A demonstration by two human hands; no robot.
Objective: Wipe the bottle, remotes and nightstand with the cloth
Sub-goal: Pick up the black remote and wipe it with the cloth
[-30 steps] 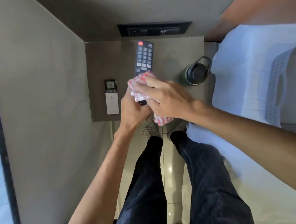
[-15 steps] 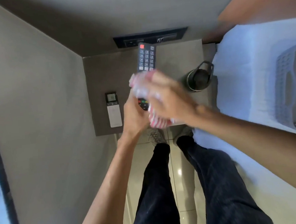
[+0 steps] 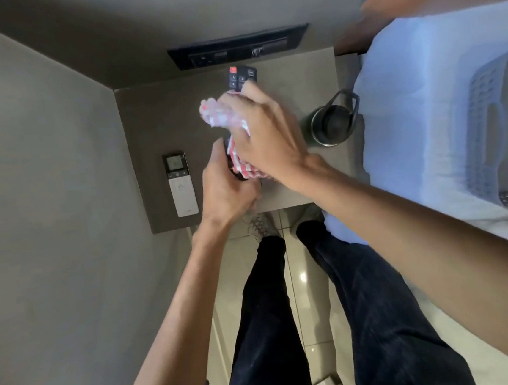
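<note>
A long black remote (image 3: 241, 77) with a red button is held above the brown nightstand (image 3: 159, 120). My left hand (image 3: 228, 191) grips its near end. My right hand (image 3: 267, 132) presses a red-and-white checked cloth (image 3: 217, 115) over the remote's middle, so only its far end shows. A white remote (image 3: 180, 184) with a small screen lies on the nightstand's left side. A dark bottle (image 3: 332, 121) with a loop handle stands upright at the right edge, just right of my right hand.
A grey wall closes in the left side, and a black socket panel (image 3: 239, 49) sits on the wall behind. A bed with a pale sheet (image 3: 416, 89) and a grey plastic basket (image 3: 494, 125) borders the right. My legs and tiled floor lie below.
My right hand has slid the cloth along the black remote toward its far end, covering more of the buttons. The left hand keeps its grip on the near end.
</note>
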